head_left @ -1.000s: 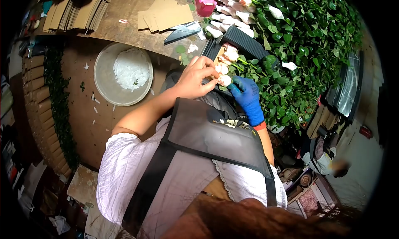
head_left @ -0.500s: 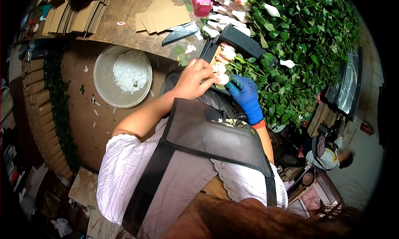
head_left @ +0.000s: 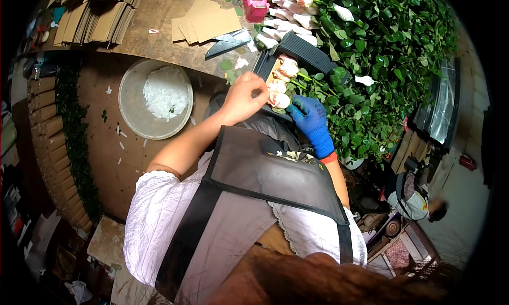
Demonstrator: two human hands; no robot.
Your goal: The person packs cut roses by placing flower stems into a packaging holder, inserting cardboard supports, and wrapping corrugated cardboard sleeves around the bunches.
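Closest to the camera, dark reddish hair crosses the lower edge, above a white short-sleeved shirt (head_left: 148,220) and a grey apron (head_left: 270,167) with black straps. Both arms reach forward from it toward a small row of roses.

The bare left hand (head_left: 245,98) is at the left side of the roses, its fingers curled and the thumb brought close to the index finger in a narrow pinch; whether anything sits between the fingertips cannot be told. The right hand (head_left: 309,115), in a blue knitted glove, is on the other side, fingers bent and fingertips just beside the nearest bloom; its grip is hidden, so I cannot tell whether it holds a stem.

The pale pink and cream roses (head_left: 288,67) lie in a line between and ahead of the hands, next to a strip of cardboard (head_left: 275,69), within a black ribbed holder (head_left: 305,51). Their green stems point right, into a large heap of leafy stems (head_left: 392,45).

To the left, a round basin (head_left: 125,111) of white pieces (head_left: 163,93) stands on the brown floor (head_left: 101,146). Farther ahead, the wooden surface (head_left: 148,45) carries cardboard sheets (head_left: 212,21), a dark-edged flat tool (head_left: 225,46), a pink tape dispenser (head_left: 255,8), white-sleeved flower heads (head_left: 281,26) and stacked cardboard (head_left: 98,24). Off to the right, another person (head_left: 409,199) is bent over.
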